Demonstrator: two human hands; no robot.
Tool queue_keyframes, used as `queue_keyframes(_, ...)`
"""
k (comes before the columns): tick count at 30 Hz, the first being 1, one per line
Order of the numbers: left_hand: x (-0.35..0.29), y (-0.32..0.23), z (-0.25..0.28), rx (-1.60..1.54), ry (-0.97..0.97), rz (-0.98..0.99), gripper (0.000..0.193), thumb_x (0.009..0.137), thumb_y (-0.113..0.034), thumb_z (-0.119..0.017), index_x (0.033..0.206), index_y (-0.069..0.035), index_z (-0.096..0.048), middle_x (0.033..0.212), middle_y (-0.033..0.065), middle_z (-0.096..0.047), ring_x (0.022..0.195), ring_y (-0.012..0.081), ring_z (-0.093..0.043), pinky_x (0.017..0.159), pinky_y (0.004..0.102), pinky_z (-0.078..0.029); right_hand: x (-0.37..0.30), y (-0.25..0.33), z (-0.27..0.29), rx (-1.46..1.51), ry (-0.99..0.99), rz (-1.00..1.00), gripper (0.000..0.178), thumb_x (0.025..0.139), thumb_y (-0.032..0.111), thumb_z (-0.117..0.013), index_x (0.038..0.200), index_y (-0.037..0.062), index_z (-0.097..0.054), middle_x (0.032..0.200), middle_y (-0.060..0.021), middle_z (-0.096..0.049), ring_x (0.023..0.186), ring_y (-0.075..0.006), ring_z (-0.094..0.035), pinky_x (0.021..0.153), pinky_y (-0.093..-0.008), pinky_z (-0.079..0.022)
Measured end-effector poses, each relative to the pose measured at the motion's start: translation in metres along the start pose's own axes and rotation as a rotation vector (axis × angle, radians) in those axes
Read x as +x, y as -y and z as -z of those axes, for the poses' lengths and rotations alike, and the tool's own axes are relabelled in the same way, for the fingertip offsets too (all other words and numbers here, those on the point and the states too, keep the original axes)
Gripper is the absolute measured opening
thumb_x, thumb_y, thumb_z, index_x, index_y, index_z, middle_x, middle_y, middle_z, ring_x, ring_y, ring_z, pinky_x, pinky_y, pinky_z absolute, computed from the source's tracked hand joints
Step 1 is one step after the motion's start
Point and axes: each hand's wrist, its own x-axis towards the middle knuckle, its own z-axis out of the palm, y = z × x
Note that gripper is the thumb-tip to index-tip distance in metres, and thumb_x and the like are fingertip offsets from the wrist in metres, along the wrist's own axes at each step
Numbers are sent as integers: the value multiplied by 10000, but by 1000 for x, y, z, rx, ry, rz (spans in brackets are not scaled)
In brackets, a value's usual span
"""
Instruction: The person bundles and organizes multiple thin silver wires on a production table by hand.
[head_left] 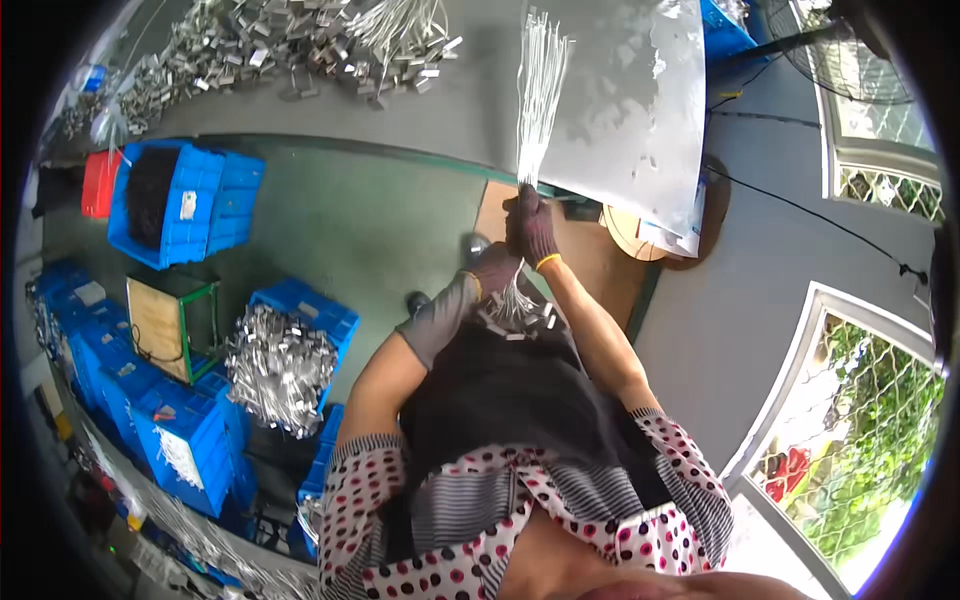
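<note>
The left hand [492, 270] and right hand [535, 225] curl their fingers [514, 222] closed around a wire bundle [540, 100], its pale strands extending past them over the surface [625, 120].

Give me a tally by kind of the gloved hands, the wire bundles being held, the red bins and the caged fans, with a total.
Gloved hands: 2, the left hand and the right hand
Held wire bundle: 1
Red bin: 1
Caged fan: 1
Total: 5
</note>
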Motion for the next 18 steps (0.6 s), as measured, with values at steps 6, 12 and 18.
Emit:
queue_keyframes(6,-23,-76,149,-205,63,-333,193,772,-174,-656,921,-52,-657,945,124,-659,914,270,-640,781,339,-507,37,72,64,479,71,-735,511,954,422,-412,804,-20,-618,788,-215,-652,675,-395,-624,632,-427,-486)
queue_keyframes(12,-46,-95,102,-812,127,42,79,777,-38,-620,842,-23,-662,911,111,-674,945,173,-631,818,305,-492,-9,32,38,918,319,-717,475,961,403,-472,1022,-52,-592,717,-122,-599,567,-193,-568,560,-323,-495)
queue_keyframes(18,-51,-116,100,-712,-148,42,305,900,-74,-469,1197,-15,-507,928,191,-626,815,251,-628,725,363,-495,-15,58,90,1408,239,-1110,499,966,422,-444,1058,-38,-612,691,-74,-575,570,-128,-538,538,-287,-453)
